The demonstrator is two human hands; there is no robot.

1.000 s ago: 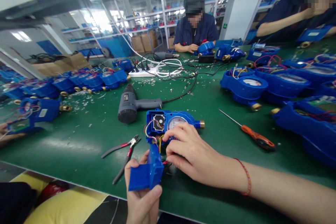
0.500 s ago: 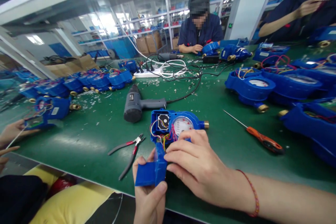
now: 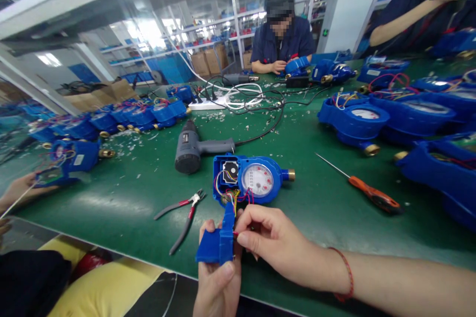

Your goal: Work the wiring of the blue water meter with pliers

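My left hand [image 3: 219, 277] grips a blue plastic cover [image 3: 213, 245] near the table's front edge, tilted with its inner side turned to the right. Thumb and forefinger of my right hand [image 3: 273, 237] are pinched at that inner side, on what looks like a red wire [image 3: 235, 234]. Several coloured wires [image 3: 235, 199] run from the cover up into a blue water meter [image 3: 277, 178]. The meter lies face up, its round dial uncovered and a brass fitting on its right. What sits inside the cover is hidden from me.
A grey heat gun [image 3: 189, 148] lies behind the meter. Open cutting pliers [image 3: 193, 203] rest to the left, an orange-handled screwdriver [image 3: 372, 193] to the right. More blue meters [image 3: 353, 119] line both sides. Co-workers sit opposite, and another person's hand [image 3: 22, 188] works at far left.
My right hand has drawn back from over the dial, and its fingers have closed into a pinch beside the cover. The left hand with the cover has shifted slightly right.
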